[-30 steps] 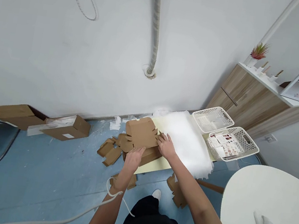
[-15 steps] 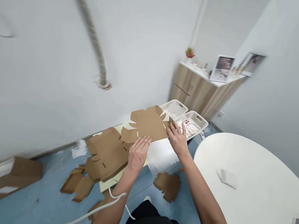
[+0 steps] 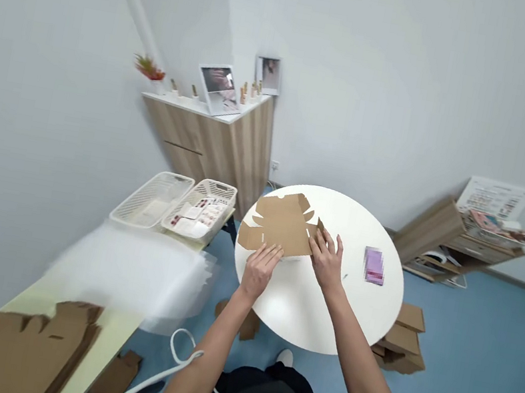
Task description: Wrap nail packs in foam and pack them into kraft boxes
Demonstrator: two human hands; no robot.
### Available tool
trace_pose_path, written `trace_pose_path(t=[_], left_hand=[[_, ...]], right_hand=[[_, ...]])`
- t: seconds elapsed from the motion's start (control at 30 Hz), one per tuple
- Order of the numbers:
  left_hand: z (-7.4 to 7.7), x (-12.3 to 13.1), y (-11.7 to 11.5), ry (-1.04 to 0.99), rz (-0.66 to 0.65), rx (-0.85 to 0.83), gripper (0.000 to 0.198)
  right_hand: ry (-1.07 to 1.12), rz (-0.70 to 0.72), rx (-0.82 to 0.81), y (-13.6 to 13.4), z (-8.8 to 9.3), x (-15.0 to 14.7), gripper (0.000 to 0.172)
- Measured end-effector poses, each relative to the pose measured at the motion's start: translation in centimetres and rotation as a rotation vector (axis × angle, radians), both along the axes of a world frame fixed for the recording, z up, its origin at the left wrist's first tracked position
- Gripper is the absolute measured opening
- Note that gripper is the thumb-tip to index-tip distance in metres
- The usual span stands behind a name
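Observation:
A flat brown cardboard box blank with cut flaps and slots is held over the far left part of a white round table. My left hand grips its near edge, fingers laid together on top and the thumb hidden. At the blank's right end, my right hand holds a side flap, which stands partly bent up. Whether the blank touches the tabletop, I cannot tell. On the table's right side lies a purple pixelated item.
At left, a pale yellow table bears stacked cardboard blanks, white translucent sheets and two white baskets. A wooden cabinet stands behind. Folded boxes sit right of the round table. A white cable crosses near my left arm.
My view has swung right. Both hands have carried the cardboard box blank from above the side table to over the round table, keeping the same hold.

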State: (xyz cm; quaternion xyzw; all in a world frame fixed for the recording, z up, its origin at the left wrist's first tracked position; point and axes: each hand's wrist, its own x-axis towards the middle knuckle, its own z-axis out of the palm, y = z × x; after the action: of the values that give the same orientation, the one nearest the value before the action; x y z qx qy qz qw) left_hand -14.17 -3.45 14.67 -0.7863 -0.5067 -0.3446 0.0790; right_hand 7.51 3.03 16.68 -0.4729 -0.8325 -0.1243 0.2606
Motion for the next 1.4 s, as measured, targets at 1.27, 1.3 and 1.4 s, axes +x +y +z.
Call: trace_pose_path(t=[1.27, 1.3, 1.4], left_hand=[[-17.3, 12.7, 0.5, 0.311, -0.312, -0.677, 0.042], [-16.9, 12.8, 0.7, 0.325, -0.327, -0.685, 0.041], [-15.8, 12.8, 1.2, 0.375, -0.370, -0.711, 0.037]], right_hand=[[-0.244, -0.416, -0.573, -9.2, -17.7, 12.4, 0.060], [-0.250, -0.388, -0.571, -9.1, -17.6, 11.8, 0.059], [-0.267, -0.343, -0.587, -8.4, -17.3, 10.0, 0.053]])
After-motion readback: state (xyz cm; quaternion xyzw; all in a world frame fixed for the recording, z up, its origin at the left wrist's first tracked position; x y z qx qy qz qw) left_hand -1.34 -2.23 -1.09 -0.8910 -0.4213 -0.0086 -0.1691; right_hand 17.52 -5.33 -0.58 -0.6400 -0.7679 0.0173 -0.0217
